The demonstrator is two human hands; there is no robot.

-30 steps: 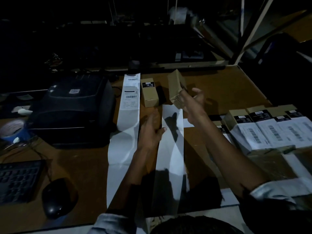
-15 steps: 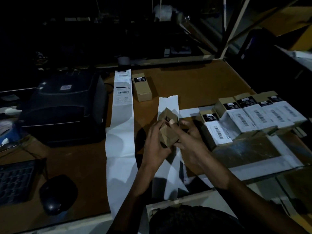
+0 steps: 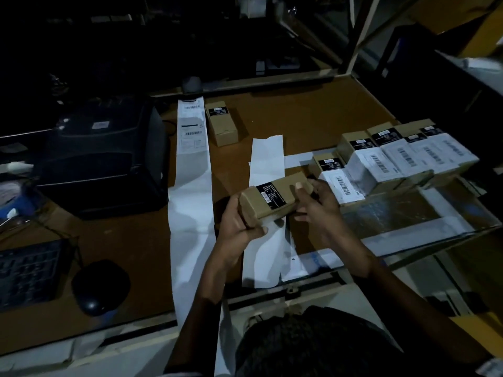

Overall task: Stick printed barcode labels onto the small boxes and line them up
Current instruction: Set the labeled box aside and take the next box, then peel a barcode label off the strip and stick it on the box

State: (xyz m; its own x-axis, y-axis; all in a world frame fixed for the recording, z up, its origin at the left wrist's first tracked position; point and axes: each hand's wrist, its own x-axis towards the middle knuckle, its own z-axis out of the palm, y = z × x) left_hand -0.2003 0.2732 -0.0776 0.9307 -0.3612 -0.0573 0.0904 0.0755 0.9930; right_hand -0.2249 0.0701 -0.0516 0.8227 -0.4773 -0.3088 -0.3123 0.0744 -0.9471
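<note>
Both hands hold a small brown box (image 3: 275, 198) with a black sticker on top, above the desk's middle. My left hand (image 3: 239, 227) grips its near left end from below. My right hand (image 3: 317, 205) holds its right end, thumb on the top face. A second brown box (image 3: 221, 127) lies further back beside a long label strip (image 3: 192, 137) that carries two printed barcode labels. A shorter blank strip (image 3: 266, 159) lies under the held box. To the right, several boxes with white barcode labels (image 3: 392, 159) stand side by side in a row.
A black label printer (image 3: 106, 156) stands at the left. A keyboard (image 3: 27, 270) and a mouse (image 3: 99, 287) lie at the near left, a blue tape roll (image 3: 13, 197) beyond them. The desk's right edge runs just past the labelled row.
My right hand brought the box from the far middle of the desk towards me. My left hand took hold of its other end, and the box now lies level with its black sticker up.
</note>
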